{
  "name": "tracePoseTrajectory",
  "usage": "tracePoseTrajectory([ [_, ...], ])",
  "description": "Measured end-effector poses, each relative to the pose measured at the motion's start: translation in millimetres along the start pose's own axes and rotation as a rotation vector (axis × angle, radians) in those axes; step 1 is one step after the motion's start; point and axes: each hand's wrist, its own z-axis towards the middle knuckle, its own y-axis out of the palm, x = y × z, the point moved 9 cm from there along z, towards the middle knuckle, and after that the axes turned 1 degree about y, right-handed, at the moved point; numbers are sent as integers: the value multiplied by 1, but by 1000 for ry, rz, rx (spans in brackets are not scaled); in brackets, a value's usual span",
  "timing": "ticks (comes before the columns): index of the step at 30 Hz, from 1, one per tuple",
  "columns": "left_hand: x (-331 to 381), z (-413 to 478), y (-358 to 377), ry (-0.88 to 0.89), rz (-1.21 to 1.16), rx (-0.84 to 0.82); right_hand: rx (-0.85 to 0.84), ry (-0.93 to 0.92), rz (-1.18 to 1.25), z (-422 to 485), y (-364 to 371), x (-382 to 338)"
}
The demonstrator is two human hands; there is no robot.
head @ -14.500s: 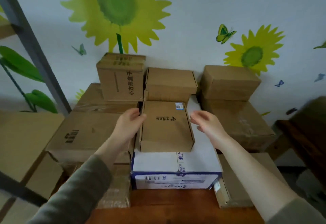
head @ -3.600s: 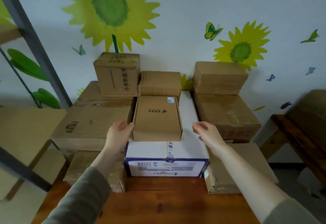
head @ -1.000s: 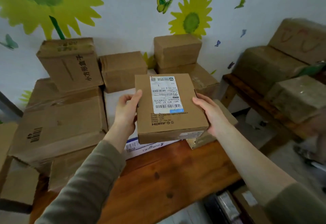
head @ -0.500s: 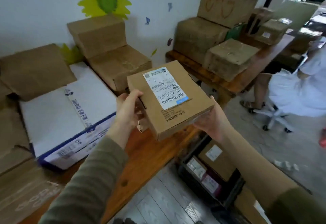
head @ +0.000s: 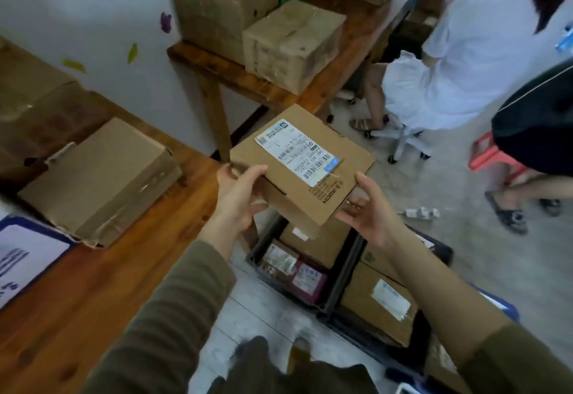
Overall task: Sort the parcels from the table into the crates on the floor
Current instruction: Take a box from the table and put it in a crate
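Observation:
I hold a flat brown parcel (head: 310, 173) with a white shipping label on top, tilted, in the air beyond the table's right end. My left hand (head: 238, 198) grips its near left edge, thumb on top. My right hand (head: 366, 207) grips its near right corner from below. Directly under the parcel two dark crates stand side by side on the floor: the left crate (head: 257, 257) holds several small parcels, the right crate (head: 421, 331) holds large brown boxes with labels.
The wooden table (head: 77, 300) at my left carries a brown box (head: 99, 183) and a white box with blue edges (head: 21, 254). A second wooden table (head: 269, 90) with boxes stands behind. Two people (head: 471, 52) and a red stool (head: 493, 155) are at the right.
I have turned right from the stack on the table, carrying the parcel out over the crates on the floor. Both hands still hold it, and it is now lower.

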Motion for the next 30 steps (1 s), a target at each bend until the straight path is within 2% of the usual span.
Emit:
tracePoseTrajectory([
  [7,-59,44,52,-186,45,-60,103,30,44,39,-71,14],
  [13,-120,93,79,-316,11,-31,249,84,22,80,-104,47],
  [22,-214,202,77,-476,46,37,430,190,69,175,-130,122],
  [30,-332,286,62,-614,63,124,495,252,75,277,-183,211],
])
